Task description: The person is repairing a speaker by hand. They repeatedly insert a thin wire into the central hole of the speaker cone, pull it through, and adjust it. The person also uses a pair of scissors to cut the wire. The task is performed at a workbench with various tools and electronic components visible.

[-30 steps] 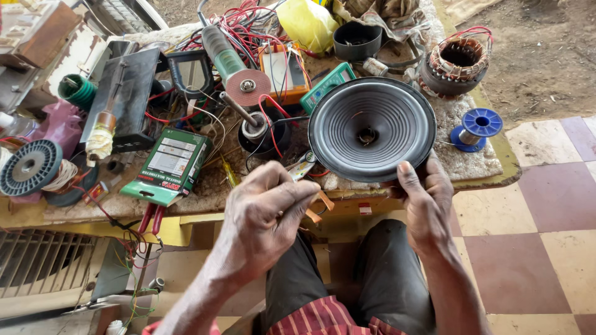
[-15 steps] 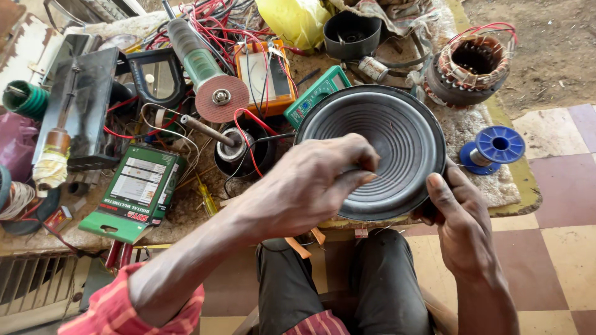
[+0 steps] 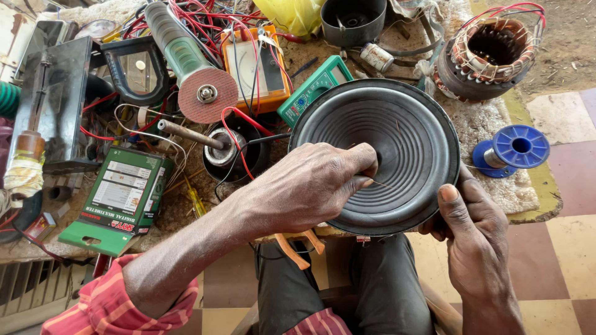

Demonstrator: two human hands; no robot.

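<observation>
Pinching thin wire [image 3: 380, 183] w/ left hand [image 3: 310, 186] fingers over speaker cone [image 3: 403, 130], right hand [image 3: 475, 236] gripping rim (thumb up)

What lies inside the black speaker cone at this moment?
Inside the speaker cone, the left hand reaches to the centre, pinching a thin wire. Ribbed black cone surface shows around it. The fingers cover the centre itself.

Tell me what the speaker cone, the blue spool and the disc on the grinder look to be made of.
Speaker cone: matte black, concentric ribs, probably pressed paper or fibre; the look leaves it open. Blue spool: smooth, slightly glossy moulded plastic, with pale, metallic-looking wire wound on it. Grinder disc: dull reddish, grainy surface with a metal centre nut, likely bonded abrasive.
</observation>
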